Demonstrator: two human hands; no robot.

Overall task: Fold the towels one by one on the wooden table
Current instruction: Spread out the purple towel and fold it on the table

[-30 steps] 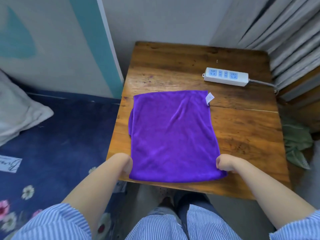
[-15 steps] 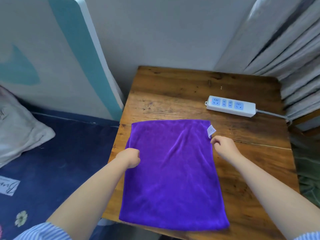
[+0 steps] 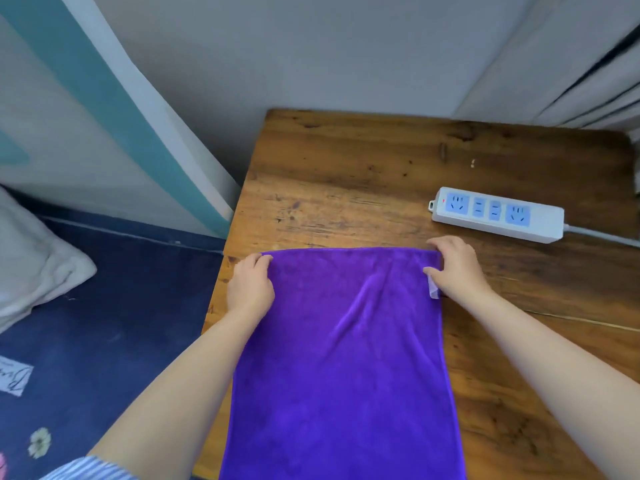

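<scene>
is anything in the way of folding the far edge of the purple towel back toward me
Nothing visible. Both hands, left and right, already grip the purple towel's far corners, and its surface is bare. The power strip lies beyond it, apart.

Soft even daylight, faint shadows under the forearms, no glare, wide-angle bending at the edges, slight blur toward the corners

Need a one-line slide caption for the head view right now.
Both hands, left and right, pinch the far corners of a purple towel on the wooden table, power strip beyond.
</scene>
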